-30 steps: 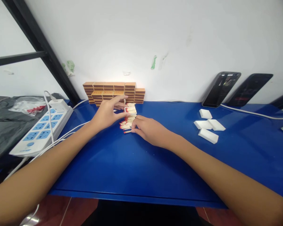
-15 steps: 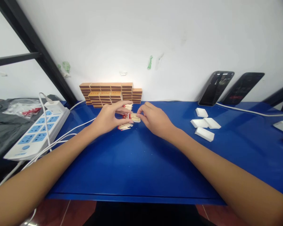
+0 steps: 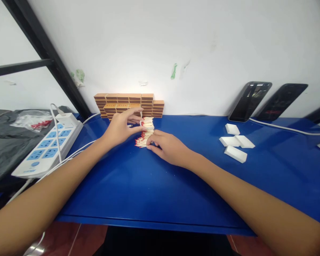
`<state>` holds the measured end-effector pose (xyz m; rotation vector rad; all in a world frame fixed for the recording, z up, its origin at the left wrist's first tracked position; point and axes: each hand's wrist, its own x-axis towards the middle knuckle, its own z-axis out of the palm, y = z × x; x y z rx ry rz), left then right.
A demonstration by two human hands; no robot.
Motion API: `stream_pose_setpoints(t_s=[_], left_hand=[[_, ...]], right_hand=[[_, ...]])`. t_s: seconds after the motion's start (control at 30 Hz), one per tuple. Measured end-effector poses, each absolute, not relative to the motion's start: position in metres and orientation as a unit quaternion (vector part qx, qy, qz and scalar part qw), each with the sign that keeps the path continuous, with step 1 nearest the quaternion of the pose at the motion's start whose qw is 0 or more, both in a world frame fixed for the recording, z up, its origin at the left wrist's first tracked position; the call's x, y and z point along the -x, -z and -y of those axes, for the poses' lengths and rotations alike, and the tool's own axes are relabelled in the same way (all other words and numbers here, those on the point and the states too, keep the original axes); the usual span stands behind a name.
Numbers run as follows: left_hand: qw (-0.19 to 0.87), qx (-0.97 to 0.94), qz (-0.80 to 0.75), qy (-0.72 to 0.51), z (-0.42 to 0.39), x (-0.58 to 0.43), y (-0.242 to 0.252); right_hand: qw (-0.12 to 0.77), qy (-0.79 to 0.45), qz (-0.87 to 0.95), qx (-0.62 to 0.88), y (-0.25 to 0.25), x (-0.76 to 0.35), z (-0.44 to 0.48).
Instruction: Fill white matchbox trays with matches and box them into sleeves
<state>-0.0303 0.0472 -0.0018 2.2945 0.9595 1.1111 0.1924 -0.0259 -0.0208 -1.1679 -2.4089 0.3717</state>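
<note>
Red-tipped matches [image 3: 142, 142] lie in a loose pile on the blue table. My left hand [image 3: 121, 124] has its thumb and fingers around a small white matchbox tray [image 3: 142, 123] at the far side of the pile. Matches cover most of that tray, and its far side is hidden by my fingers. My right hand [image 3: 169, 146] curls at the near right of the pile, thumb and forefinger pinched on the pale ends of some matches. Behind my left hand, stacked matchboxes [image 3: 129, 96] with brown sides stand against the wall.
Several white trays [image 3: 236, 153] lie to the right. Behind them a black phone [image 3: 249, 101] leans on the wall, next to another dark slab [image 3: 281, 101] and a white cable. A power strip [image 3: 46, 149] with cords and a plastic bag [image 3: 30, 121] are at left.
My right hand has moved from the tray's right end toward me, to the near matches. My left hand has shifted slightly away with the tray. The whole view has drifted a little.
</note>
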Motion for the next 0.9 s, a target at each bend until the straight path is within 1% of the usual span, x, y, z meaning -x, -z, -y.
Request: stream_pose_setpoints(t_s=[0.17,0.4,0.6,0.83,0.9], left_hand=[[0.212,-0.826,-0.341,-0.396,-0.046,0.029,0.003],[0.205,-0.829,-0.338,-0.395,-0.048,0.03,0.004],[0.203,-0.83,-0.338,-0.394,-0.047,0.029,0.004],[0.195,-0.833,-0.34,-0.39,-0.047,0.029,0.004],[0.195,-0.832,-0.341,-0.391,-0.047,0.029,0.005]], right_hand=[[0.194,-0.138,0.864,0.443,0.019,-0.189,0.027],[0.139,-0.107,0.873,0.454,0.013,-0.187,0.035],[0.166,-0.088,0.869,0.457,0.021,-0.185,0.037],[0.174,-0.082,0.86,0.472,0.021,-0.176,0.042],[0.192,-0.087,0.855,0.474,0.022,-0.173,0.043]])
